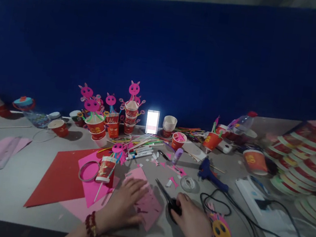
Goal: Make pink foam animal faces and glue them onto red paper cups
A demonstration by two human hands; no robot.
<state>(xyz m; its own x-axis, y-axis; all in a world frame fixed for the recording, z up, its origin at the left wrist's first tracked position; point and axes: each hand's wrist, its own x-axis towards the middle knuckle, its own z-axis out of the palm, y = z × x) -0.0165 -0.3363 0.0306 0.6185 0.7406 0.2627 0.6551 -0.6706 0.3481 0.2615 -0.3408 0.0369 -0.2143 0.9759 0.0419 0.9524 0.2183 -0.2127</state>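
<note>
My left hand lies with its fingers stretched out on a light pink sheet of paper, touching its left side. On the table to the right, a pair of black-handled scissors points away from me and to the left. My right hand is closed on the scissors' handles. Just beyond the left hand, a red paper cup with a pink animal face and a white stick lies over bright pink paper. Small pink paper cutouts are scattered beyond the scissors.
A blue glue gun and its black cord lie at right, near a white power strip. Tape rolls, markers and a purple glue stick sit mid-table. Decorated cups stand behind; stacked cups fill the right.
</note>
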